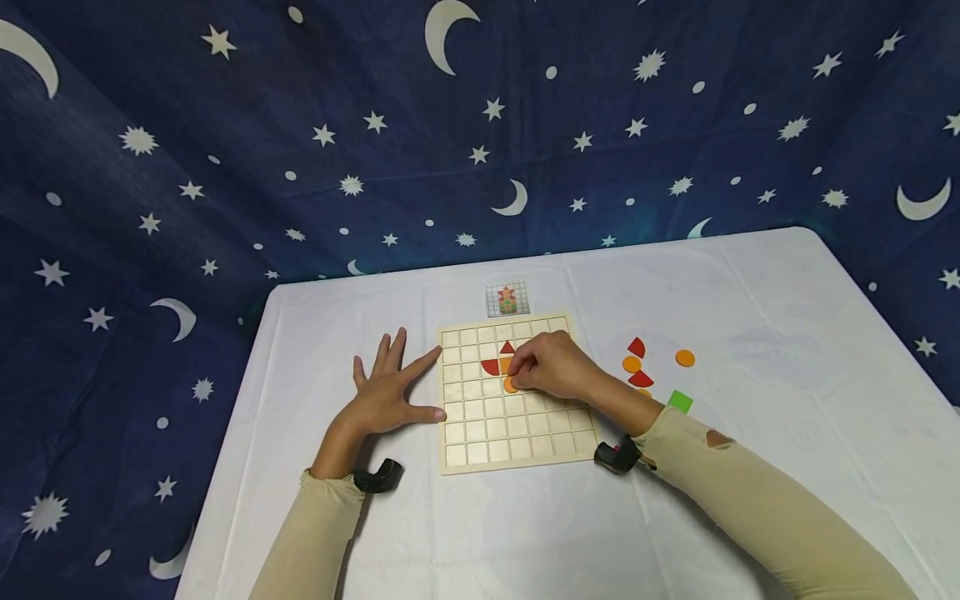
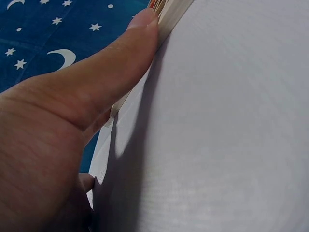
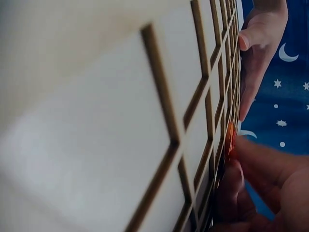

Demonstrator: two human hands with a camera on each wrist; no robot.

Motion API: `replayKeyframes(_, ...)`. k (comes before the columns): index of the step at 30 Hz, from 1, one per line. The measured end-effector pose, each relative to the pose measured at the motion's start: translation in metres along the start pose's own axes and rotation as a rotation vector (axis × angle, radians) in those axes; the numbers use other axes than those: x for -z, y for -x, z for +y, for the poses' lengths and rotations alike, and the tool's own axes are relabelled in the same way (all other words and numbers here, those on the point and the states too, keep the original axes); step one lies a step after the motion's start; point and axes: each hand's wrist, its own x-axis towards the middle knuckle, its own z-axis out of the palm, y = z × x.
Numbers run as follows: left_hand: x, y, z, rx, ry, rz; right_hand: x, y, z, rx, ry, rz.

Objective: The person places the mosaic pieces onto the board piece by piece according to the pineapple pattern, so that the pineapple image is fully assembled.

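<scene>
A wooden grid board (image 1: 483, 429) lies flat on the table. My left hand (image 1: 382, 400) is spread beside it, thumb and index fingertips at its left edge; the left wrist view shows the thumb (image 2: 111, 67) against that edge. Over the board's upper middle, my right hand (image 1: 555, 367) pinches an orange round tile (image 1: 510, 384), low over the grid. Just above that tile sits an orange square tile (image 1: 506, 365), partly covered by the fingers. A red quarter-circle tile (image 1: 491, 367) lies left of the square, and a red triangle tile (image 1: 507, 347) above it.
Right of the board lie loose tiles: red quarter-circles (image 1: 637, 347), orange rounds (image 1: 685, 357) and a green square (image 1: 680, 402). A pattern card (image 1: 507, 298) with a coloured figure lies behind the board. A dark blue curtain (image 1: 420, 150) hangs behind the white-covered table (image 1: 525, 533).
</scene>
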Motion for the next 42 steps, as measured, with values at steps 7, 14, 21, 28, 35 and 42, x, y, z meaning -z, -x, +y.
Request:
replayKeyframes(7, 0.000, 0.000, 0.002, 0.007, 0.002, -0.002, 0.002, 0.001, 0.003, 0.016, -0.011, -0.023)
replayKeyframes(14, 0.000, 0.000, 0.002, 0.006, 0.008, 0.000, -0.001, -0.001, 0.002, 0.016, 0.014, -0.011)
replayKeyframes(21, 0.000, 0.000, 0.001, 0.003, 0.001, 0.000, 0.011, 0.003, 0.004, 0.001, -0.003, -0.003)
replayKeyframes(28, 0.000, 0.000, 0.001, 0.005, 0.006, -0.003, 0.048, 0.017, 0.017, -0.043, 0.004, 0.066)
replayKeyframes(35, 0.001, 0.000, 0.002, 0.008, -0.002, -0.007, 0.092, 0.034, 0.050, -0.103, 0.123, 0.104)
replayKeyframes(42, 0.001, 0.001, 0.003, 0.005, -0.002, -0.005, 0.123, 0.052, 0.086, -0.215, 0.242, 0.031)
